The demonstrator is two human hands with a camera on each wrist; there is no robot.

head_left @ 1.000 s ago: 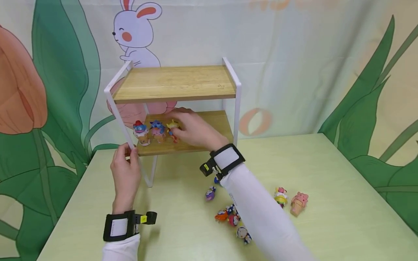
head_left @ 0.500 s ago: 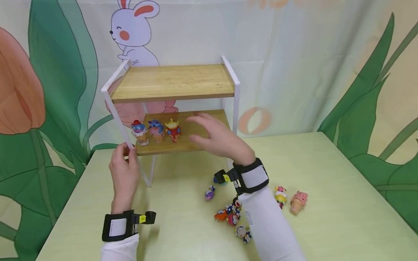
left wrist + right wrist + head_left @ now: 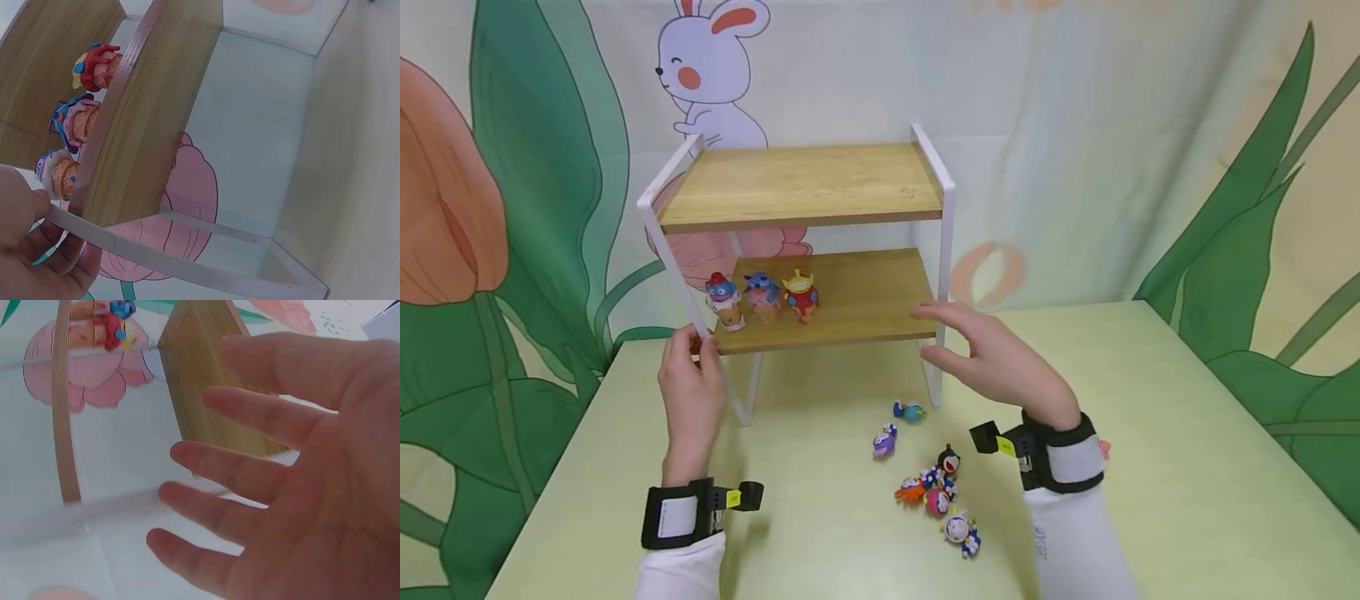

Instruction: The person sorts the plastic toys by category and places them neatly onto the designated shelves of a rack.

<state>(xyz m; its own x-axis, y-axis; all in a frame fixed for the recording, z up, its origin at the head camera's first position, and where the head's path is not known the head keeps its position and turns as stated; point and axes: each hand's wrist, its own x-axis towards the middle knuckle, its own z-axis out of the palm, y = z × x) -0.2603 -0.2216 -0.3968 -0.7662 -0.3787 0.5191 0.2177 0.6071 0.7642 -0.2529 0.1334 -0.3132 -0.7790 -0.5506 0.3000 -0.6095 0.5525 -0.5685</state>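
My left hand (image 3: 691,396) grips the white metal upright (image 3: 181,265) of a two-tier wooden shelf (image 3: 872,292) at its front left corner. Three ice-cream-cone figurines stand in a row on the lower board's left half: a blue-faced one with a red hat (image 3: 725,302), a blue one over pink (image 3: 763,297) and a yellow-headed one in red (image 3: 801,296). Beside the shelf's right upright, my right hand (image 3: 1000,358) hovers with fingers spread and nothing in it. In the right wrist view its palm and all fingers (image 3: 219,456) show bare.
On the pale green table (image 3: 1187,433) lie several small figurines: a teal one (image 3: 912,412), a purple one (image 3: 884,442), a cluster with an orange one (image 3: 912,490), and a white-faced one (image 3: 957,528). Behind my right wrist a pink piece (image 3: 1104,448) peeks out. A printed curtain (image 3: 1075,167) hangs behind.
My right hand has let go of the yellow-headed figurine, left it standing on the lower board, and moved right and toward me, out of the shelf. The left hand keeps its grip.
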